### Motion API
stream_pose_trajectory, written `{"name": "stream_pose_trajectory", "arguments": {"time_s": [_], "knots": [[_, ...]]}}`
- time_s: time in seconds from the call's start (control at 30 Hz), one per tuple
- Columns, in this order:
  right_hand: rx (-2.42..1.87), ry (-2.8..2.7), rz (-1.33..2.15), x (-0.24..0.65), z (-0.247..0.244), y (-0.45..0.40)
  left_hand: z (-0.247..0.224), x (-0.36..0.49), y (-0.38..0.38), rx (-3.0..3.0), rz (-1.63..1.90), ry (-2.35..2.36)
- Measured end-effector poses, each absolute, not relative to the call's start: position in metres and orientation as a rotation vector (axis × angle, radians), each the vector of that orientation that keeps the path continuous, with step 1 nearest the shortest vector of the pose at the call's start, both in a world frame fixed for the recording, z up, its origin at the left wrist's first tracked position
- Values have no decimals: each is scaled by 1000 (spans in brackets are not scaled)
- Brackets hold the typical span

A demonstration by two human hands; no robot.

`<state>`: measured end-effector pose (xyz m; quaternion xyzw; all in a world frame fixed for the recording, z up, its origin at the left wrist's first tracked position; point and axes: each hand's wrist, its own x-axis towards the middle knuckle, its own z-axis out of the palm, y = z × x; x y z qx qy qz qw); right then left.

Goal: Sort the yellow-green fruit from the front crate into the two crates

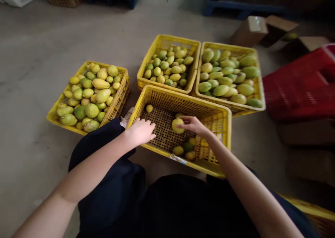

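Note:
My right hand point(193, 124) grips a round yellow papaya point(177, 125) inside the nearest yellow crate point(183, 100). Another papaya point(179, 115) is partly hidden behind it. Toward the near side of this crate's floor, several yellow and green papayas point(187, 147) lie in a cluster. A single small one point(149, 108) sits in the far left corner. My left hand point(141, 130) reaches over the crate's left rim, palm down. Its fingers are stretched out and it holds nothing.
Papayas fill a crate on the left point(90, 95) and two crates behind, one at the middle point(170, 63) and one at the right point(230, 76). A red crate point(300, 81) and cardboard boxes point(251, 30) stand at right. Blue pallets point(243, 8) are at the back.

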<state>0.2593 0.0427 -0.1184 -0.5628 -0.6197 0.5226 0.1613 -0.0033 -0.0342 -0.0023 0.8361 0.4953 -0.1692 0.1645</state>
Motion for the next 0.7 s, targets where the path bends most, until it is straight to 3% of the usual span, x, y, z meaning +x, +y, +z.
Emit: {"name": "stream_pose_trajectory", "arguments": {"time_s": [0.13, 0.23, 0.53, 0.7], "knots": [[-1243, -1078, 1597, 283, -40, 24, -8, 4, -32, 2423, -448, 1409], [-1061, -793, 1539, 291, -9, 4, -10, 15, -33, 2423, -479, 1377], [-924, -87, 1558, 302, -28, 4, -80, 49, -6, 2189, -813, 1196], [-888, 14, 1562, 317, -21, -7, -125, 78, 23, 2429, -678, 1218]]}}
